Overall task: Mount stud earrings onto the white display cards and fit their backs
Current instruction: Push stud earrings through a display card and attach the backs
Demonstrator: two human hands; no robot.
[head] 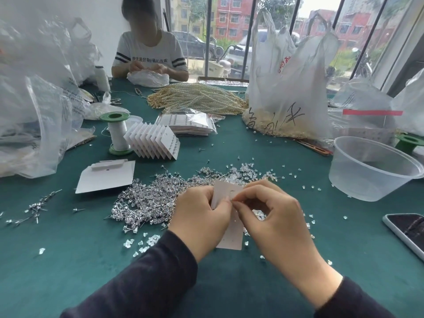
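— What do we have on the far left?

— We see crumpled clear bags (34, 106) heaped on the green cloth (91, 260), and near the edge a small scatter of loose studs (34, 208). Next come blank cards (107, 182) lying flat, a green-ended spool (117, 134) of white thread standing upright, and just beside it a fanned row of filled cards (156, 141).

— And in the middle, where we work?

— The big pile of stud earrings (146, 200) lies on the cloth, with the clear backs (247, 169) heaped at its right end. In front of it our left hand (199, 216) has its fingers curled, pinching the left edge of the white display card (231, 239), which stands between both hands. We cannot tell whether its lower end touches the cloth. Our right hand (270, 216) closes thumb and forefinger tight on the card's upper face. Whether a stud or a back sits between the tips, we cannot tell.

— Farther back, and to the right?

— Across the table a person (149, 51) sits with both hands over a bag. Pearl strands (197, 97) lie piled beside a tall white bag (286, 83). At the right stands a clear tub (358, 182), and near the edge a phone (408, 232) lies flat.
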